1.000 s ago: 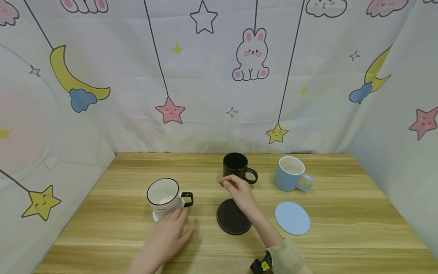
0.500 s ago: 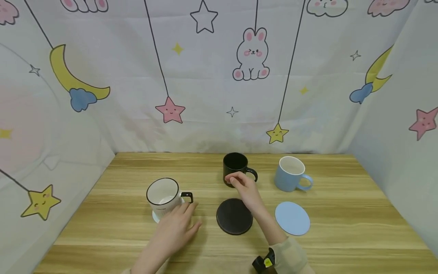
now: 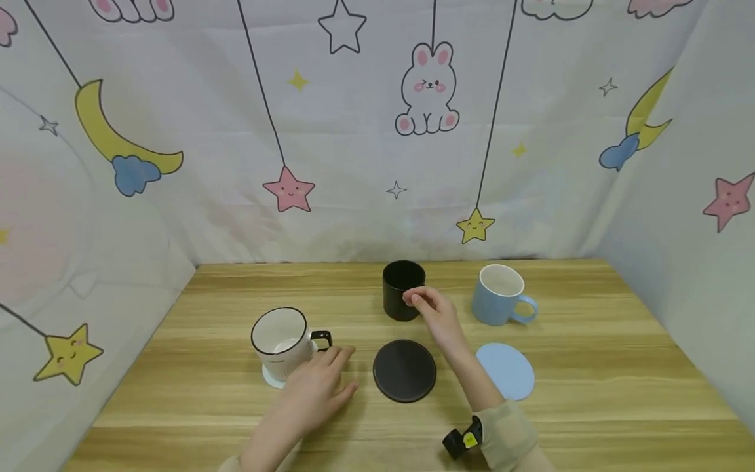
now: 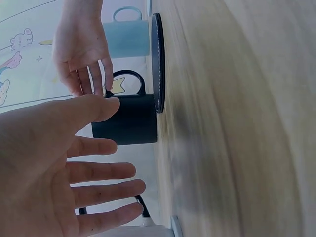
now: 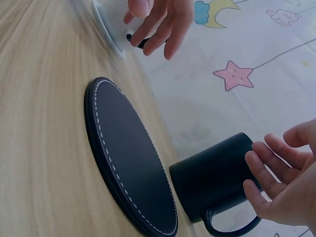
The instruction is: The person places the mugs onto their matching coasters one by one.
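Note:
In the head view, a white mug [image 3: 274, 359] with a black rim and black handle stands on a pale coaster [image 3: 270, 378] at left. My left hand [image 3: 312, 394] is in front of its handle, fingers extended and holding nothing. A black mug [image 3: 396, 292] stands upright on the table behind a round black coaster [image 3: 404, 371]. My right hand [image 3: 439, 321] is by that mug's handle side, its fingers loosely bent with nothing in them; it hides the handle there. The right wrist view shows the handle [image 5: 232, 231] below those fingers; contact with the mug cannot be told.
A light blue mug [image 3: 491, 305] stands at the back right, its handle pointing right. In front of it lies a light blue coaster [image 3: 512, 371], partly behind my right forearm. The wooden table [image 3: 590, 406] ends at a printed cloth backdrop [image 3: 342, 229].
My right hand has moved right, from in front of the black mug towards its handle side. My left hand has drifted a little right, away from the white mug. The mugs stay put.

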Motion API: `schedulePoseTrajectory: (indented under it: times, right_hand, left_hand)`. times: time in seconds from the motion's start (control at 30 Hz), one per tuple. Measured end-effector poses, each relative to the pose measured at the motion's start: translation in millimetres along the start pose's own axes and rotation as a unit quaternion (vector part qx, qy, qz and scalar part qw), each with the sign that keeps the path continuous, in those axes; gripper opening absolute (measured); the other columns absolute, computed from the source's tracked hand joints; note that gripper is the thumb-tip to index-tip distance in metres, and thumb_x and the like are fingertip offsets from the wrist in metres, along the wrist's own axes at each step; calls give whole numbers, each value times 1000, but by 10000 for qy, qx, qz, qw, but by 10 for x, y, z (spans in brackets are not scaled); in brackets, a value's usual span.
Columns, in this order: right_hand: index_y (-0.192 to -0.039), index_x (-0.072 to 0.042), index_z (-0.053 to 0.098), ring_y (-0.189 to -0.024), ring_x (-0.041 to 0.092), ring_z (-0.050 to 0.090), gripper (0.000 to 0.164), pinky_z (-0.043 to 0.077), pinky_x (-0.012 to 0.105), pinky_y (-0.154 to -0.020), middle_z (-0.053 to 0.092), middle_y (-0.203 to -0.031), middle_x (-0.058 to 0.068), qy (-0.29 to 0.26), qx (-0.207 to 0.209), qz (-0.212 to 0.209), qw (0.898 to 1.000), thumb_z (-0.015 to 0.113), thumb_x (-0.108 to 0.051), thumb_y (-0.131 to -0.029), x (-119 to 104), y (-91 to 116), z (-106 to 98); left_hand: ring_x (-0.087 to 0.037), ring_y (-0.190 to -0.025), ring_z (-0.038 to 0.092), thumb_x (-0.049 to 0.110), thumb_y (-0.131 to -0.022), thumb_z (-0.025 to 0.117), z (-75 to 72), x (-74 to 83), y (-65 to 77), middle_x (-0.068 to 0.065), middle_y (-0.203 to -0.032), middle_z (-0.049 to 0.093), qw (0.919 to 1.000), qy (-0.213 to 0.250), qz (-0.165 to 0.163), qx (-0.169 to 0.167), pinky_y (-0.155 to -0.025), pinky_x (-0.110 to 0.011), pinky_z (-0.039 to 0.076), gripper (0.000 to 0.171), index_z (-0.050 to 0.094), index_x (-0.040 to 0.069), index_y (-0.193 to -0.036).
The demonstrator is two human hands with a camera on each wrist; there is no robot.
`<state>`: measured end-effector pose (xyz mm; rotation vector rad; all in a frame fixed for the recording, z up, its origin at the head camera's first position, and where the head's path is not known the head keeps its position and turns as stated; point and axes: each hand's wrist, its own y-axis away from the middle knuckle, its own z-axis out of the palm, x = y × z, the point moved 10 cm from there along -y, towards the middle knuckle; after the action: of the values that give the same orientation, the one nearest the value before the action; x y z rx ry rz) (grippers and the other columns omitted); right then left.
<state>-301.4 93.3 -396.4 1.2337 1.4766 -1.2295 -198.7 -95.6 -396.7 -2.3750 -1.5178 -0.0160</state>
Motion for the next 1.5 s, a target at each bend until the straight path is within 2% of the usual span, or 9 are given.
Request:
schedulePoseTrajectory:
  times: [0.2,0.33,0.4,0.57,0.83,1.17,1.37,1.5]
  right_hand:
    - [-107,0,66,-98,14,64,21,51,38,-98,68,-109,18,-148,275,-14,9995,52,-12,-98,60,-57,-140]
    - [-105,2,66,-92,6,62,20,52,22,-88,68,-107,20,-107,453,-159,9988,52,-10,-98,62,-74,-218]
    - [-105,1,67,-89,5,60,19,49,16,-83,68,-106,19,41,570,-211,9981,53,-10,-97,70,-70,-261]
    - [-107,-1,67,-89,4,54,19,44,20,-81,68,-108,16,466,709,-174,9962,54,-11,-97,103,-71,-353]
    - [-107,1,67,-89,8,55,19,43,21,-78,67,-109,20,550,1080,-312,9921,56,-10,-96,123,-137,-546]
    - [-115,-1,62,-102,15,55,23,45,20,-82,65,-118,18,609,764,211,9950,56,-11,-96,316,-221,-537]
    - [-118,1,61,-92,10,56,26,50,24,-79,63,-117,20,507,454,560,9961,53,-15,-98,456,-259,-486]
    - [-119,3,60,-93,18,59,29,51,30,-79,64,-115,25,367,350,730,9960,50,-16,-100,543,-269,-454]
  left_hand:
    - [-28,-111,62,36,-86,69,81,41,-24,-9,-122,64,9996,150,-43,-255,-88,-47,53,55,55,9,-132]
    - [-29,-113,61,37,-86,68,121,87,-49,-10,-124,63,9992,186,34,-352,-89,-48,53,57,54,10,-133]
    - [-29,-116,59,39,-87,68,145,106,-55,-11,-128,61,9990,201,70,-399,-90,-48,52,58,53,10,-134]
    - [-33,-123,55,41,-88,66,196,127,-79,-14,-138,55,9980,324,59,-541,-94,-53,50,60,50,11,-138]
    - [-34,-125,54,41,-89,65,209,164,-157,-14,-140,53,9976,356,121,-574,-96,-53,49,62,47,12,-140]
    - [-36,-125,54,43,-88,65,327,165,-245,-15,-140,53,9955,415,242,-819,-99,-53,47,65,46,10,-141]
    - [-37,-131,50,46,-86,67,407,148,-295,-16,-145,47,9922,589,232,-1075,-100,-57,45,71,44,9,-143]
    - [-36,-136,44,50,-85,67,482,146,-331,-15,-150,41,9878,773,208,-1333,-101,-60,42,76,40,12,-145]
